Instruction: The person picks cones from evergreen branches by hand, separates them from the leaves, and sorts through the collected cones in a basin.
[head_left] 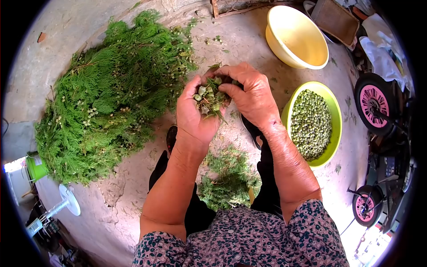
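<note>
from the left, the branch pile [111, 98] spreads wide, its ragged right edge near the left hand [194, 107]; a stretch of floor [242, 40] lies beyond both hands, ending at the pale yellow basin [278, 42].

the clump [206, 99], a mix of pale green cones and thin sprigs, sits in the cupped left palm, those fingers curled around it; the right hand's [254, 91] thumb and fingers pinch its right side.

around: a small green bucket [36, 167] at far left, loose greenery [229, 178] between the legs [267, 178], a lime basin [336, 133] heaped with cones [313, 124], partly behind the right forearm, and pink wheels [374, 103] far right.
</note>
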A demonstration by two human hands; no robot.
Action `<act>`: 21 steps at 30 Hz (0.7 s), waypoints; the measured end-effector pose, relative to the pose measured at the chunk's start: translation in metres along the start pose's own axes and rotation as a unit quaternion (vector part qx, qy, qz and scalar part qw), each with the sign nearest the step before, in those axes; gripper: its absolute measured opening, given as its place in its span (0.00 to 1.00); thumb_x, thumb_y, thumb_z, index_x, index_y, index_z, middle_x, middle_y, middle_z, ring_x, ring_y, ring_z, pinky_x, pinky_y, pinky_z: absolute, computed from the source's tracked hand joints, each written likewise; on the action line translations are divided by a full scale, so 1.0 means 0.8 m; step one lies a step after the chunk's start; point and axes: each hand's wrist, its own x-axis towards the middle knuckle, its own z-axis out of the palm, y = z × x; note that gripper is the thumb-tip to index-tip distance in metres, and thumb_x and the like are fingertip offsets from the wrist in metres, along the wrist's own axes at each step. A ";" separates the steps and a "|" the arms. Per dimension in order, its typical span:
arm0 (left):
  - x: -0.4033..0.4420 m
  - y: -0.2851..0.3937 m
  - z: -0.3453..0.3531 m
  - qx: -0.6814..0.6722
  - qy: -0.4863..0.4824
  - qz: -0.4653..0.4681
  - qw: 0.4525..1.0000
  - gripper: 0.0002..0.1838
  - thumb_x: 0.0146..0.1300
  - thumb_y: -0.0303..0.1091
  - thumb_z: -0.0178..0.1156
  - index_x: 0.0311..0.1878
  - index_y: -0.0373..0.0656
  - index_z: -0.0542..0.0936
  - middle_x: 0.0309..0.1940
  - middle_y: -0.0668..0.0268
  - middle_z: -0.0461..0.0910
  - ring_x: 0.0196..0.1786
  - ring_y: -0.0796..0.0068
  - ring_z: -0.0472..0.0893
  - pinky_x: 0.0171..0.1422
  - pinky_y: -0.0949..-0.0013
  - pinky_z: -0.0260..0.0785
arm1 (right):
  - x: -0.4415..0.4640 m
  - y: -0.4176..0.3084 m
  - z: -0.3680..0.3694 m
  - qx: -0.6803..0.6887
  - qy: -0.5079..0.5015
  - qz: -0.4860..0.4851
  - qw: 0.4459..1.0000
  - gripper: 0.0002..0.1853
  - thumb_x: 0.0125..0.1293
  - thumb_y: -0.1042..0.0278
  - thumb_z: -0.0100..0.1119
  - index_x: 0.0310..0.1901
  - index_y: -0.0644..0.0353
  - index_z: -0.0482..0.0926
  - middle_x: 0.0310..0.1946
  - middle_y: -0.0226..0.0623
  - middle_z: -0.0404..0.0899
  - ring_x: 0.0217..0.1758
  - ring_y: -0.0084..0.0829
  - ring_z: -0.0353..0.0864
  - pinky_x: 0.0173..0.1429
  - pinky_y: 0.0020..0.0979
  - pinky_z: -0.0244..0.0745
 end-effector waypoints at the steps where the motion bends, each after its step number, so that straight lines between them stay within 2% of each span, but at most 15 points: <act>1: 0.000 0.000 -0.002 0.002 -0.015 -0.006 1.000 0.17 0.68 0.40 0.41 0.48 0.39 0.74 0.43 0.60 0.77 0.46 0.66 0.76 0.53 0.62 0.70 | 0.000 0.000 0.000 0.000 0.000 0.000 1.000 0.13 0.52 0.80 0.58 0.42 0.60 0.80 0.34 0.37 0.77 0.36 0.25 0.76 0.43 0.24 0.72; 5: -0.001 -0.004 0.009 0.059 0.035 0.022 0.997 0.19 0.68 0.40 0.40 0.49 0.37 0.73 0.45 0.59 0.77 0.47 0.65 0.76 0.54 0.62 0.69 | 0.001 0.003 -0.001 0.122 0.025 0.062 0.990 0.11 0.56 0.80 0.56 0.42 0.63 0.78 0.29 0.35 0.77 0.30 0.25 0.75 0.39 0.23 0.72; 7: -0.001 -0.004 0.013 -0.008 0.004 0.013 1.000 0.20 0.69 0.41 0.38 0.51 0.35 0.71 0.47 0.57 0.75 0.48 0.64 0.75 0.56 0.62 0.68 | 0.003 0.006 -0.006 0.181 0.029 0.104 0.978 0.10 0.57 0.80 0.55 0.42 0.64 0.76 0.27 0.34 0.76 0.29 0.24 0.75 0.36 0.23 0.72; 9: 0.002 -0.003 0.006 -0.016 -0.018 0.008 1.000 0.20 0.69 0.41 0.38 0.51 0.34 0.70 0.49 0.57 0.75 0.49 0.63 0.75 0.57 0.62 0.67 | 0.006 0.007 -0.014 0.447 0.020 0.210 0.869 0.09 0.57 0.79 0.54 0.40 0.66 0.74 0.26 0.37 0.77 0.21 0.21 0.71 0.24 0.21 0.66; 10: 0.003 -0.002 0.003 -0.025 -0.040 0.003 0.999 0.21 0.69 0.40 0.37 0.51 0.33 0.70 0.50 0.56 0.74 0.50 0.63 0.74 0.59 0.62 0.65 | 0.007 0.003 -0.015 0.519 0.035 0.232 0.822 0.08 0.59 0.77 0.57 0.39 0.66 0.73 0.24 0.37 0.77 0.20 0.18 0.69 0.21 0.17 0.61; 11: 0.001 -0.004 0.009 -0.025 -0.040 0.004 0.999 0.21 0.69 0.40 0.37 0.51 0.33 0.70 0.50 0.56 0.74 0.50 0.63 0.74 0.59 0.62 0.65 | 0.007 0.005 -0.015 0.519 0.035 0.232 0.822 0.08 0.59 0.77 0.57 0.39 0.66 0.73 0.24 0.37 0.77 0.20 0.18 0.69 0.21 0.17 0.61; 13: -0.002 -0.008 0.026 0.046 0.044 0.031 0.997 0.19 0.69 0.41 0.39 0.48 0.36 0.72 0.44 0.60 0.76 0.45 0.66 0.76 0.50 0.66 0.70 | 0.006 0.009 -0.016 0.524 -0.017 0.183 0.832 0.09 0.59 0.74 0.59 0.40 0.66 0.74 0.25 0.36 0.78 0.20 0.16 0.69 0.21 0.17 0.62; 14: 0.003 -0.003 0.009 0.045 0.045 0.031 0.998 0.19 0.69 0.41 0.39 0.48 0.36 0.72 0.44 0.60 0.76 0.45 0.66 0.76 0.50 0.66 0.70 | 0.004 0.003 -0.015 0.482 -0.029 0.191 0.855 0.08 0.58 0.73 0.60 0.38 0.64 0.76 0.26 0.33 0.79 0.20 0.15 0.69 0.22 0.15 0.63; 15: 0.011 0.005 -0.022 0.012 -0.073 -0.020 0.997 0.18 0.69 0.41 0.40 0.47 0.37 0.72 0.43 0.60 0.76 0.46 0.67 0.76 0.52 0.64 0.69 | 0.004 -0.008 -0.012 0.391 -0.022 0.197 0.899 0.04 0.58 0.73 0.60 0.36 0.61 0.79 0.29 0.32 0.80 0.20 0.16 0.70 0.23 0.16 0.66; 16: 0.015 0.010 -0.039 -0.021 -0.190 -0.071 0.979 0.17 0.69 0.41 0.40 0.45 0.38 0.73 0.43 0.60 0.76 0.47 0.68 0.76 0.54 0.62 0.68 | 0.002 -0.002 -0.001 0.317 -0.014 0.128 0.940 0.04 0.58 0.74 0.61 0.35 0.60 0.80 0.30 0.32 0.80 0.21 0.17 0.71 0.24 0.17 0.68; 17: 0.012 0.007 -0.033 -0.021 -0.190 -0.071 0.979 0.17 0.69 0.41 0.40 0.45 0.38 0.73 0.43 0.60 0.76 0.47 0.68 0.76 0.54 0.62 0.68 | 0.000 0.004 0.008 0.239 -0.006 0.058 0.969 0.04 0.57 0.74 0.61 0.35 0.60 0.82 0.31 0.32 0.79 0.22 0.19 0.73 0.26 0.18 0.70; 18: 0.006 0.001 -0.018 0.023 -0.095 -0.035 0.995 0.16 0.69 0.41 0.41 0.45 0.38 0.73 0.40 0.61 0.76 0.44 0.70 0.76 0.51 0.65 0.70 | -0.002 -0.012 0.002 0.226 -0.055 0.117 0.965 0.06 0.55 0.76 0.62 0.36 0.60 0.82 0.31 0.34 0.78 0.28 0.23 0.76 0.32 0.23 0.76; 19: 0.002 -0.005 -0.004 0.067 0.002 0.001 0.998 0.16 0.69 0.41 0.42 0.45 0.39 0.73 0.38 0.63 0.77 0.42 0.72 0.77 0.47 0.67 0.71 | -0.002 -0.008 0.004 0.226 -0.055 0.118 0.965 0.06 0.55 0.76 0.62 0.36 0.60 0.82 0.31 0.34 0.78 0.28 0.23 0.76 0.32 0.23 0.76; 20: 0.001 -0.010 0.007 0.085 0.067 0.016 0.994 0.15 0.69 0.41 0.42 0.44 0.40 0.73 0.37 0.64 0.77 0.39 0.73 0.77 0.41 0.68 0.71 | -0.001 -0.003 0.007 0.122 -0.037 0.019 0.992 0.06 0.56 0.77 0.61 0.37 0.61 0.82 0.30 0.34 0.78 0.28 0.24 0.77 0.33 0.24 0.76; 21: 0.001 -0.008 0.002 0.084 0.068 0.016 0.994 0.15 0.69 0.41 0.42 0.44 0.40 0.73 0.37 0.64 0.77 0.39 0.73 0.77 0.41 0.68 0.71 | -0.001 0.001 0.009 0.016 -0.018 -0.081 0.996 0.07 0.56 0.77 0.61 0.37 0.61 0.81 0.29 0.34 0.77 0.29 0.25 0.77 0.33 0.25 0.77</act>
